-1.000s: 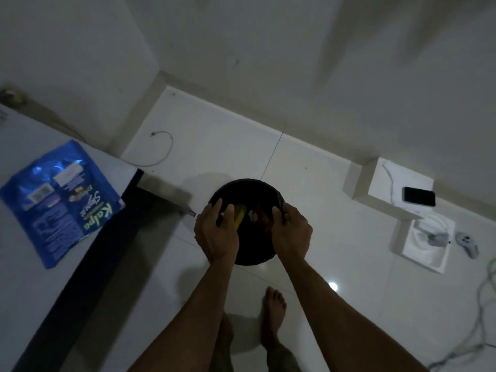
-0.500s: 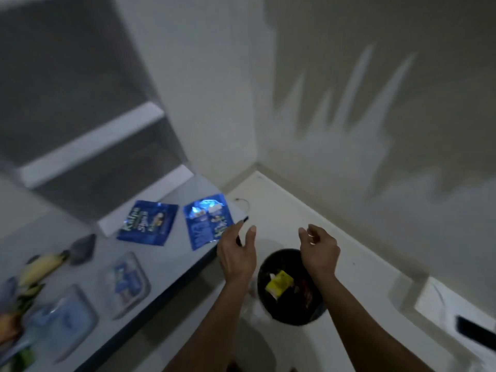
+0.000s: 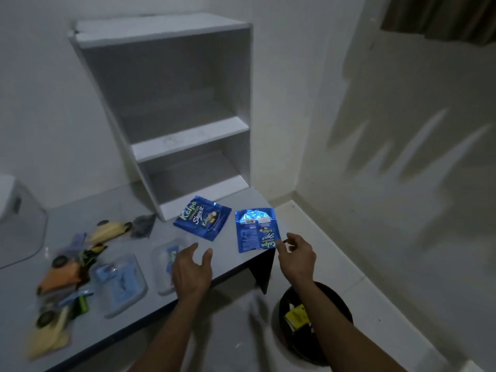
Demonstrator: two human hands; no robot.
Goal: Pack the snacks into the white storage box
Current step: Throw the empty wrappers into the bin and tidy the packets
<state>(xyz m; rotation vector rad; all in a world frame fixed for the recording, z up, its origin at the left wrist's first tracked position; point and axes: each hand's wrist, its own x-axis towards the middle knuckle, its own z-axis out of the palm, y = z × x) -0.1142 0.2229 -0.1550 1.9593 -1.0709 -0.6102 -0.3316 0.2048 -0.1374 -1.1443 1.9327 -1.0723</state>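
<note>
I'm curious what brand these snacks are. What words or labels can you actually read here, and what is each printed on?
"Kalpa" and "Share it": on the front of the left blue pouch.
"Kalpa" and "Share it", upside down: on the right blue pouch, near the right hand.
Fine print and barcode on that right pouch: too small to read.
Yellow packet in the black bin, and the blurred snacks by the left hand: unreadable.

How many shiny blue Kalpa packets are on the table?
2. One shiny blue foil packet lies front-up before the white shelf unit; the other lies back-up at the table corner, by the right hand.
</note>
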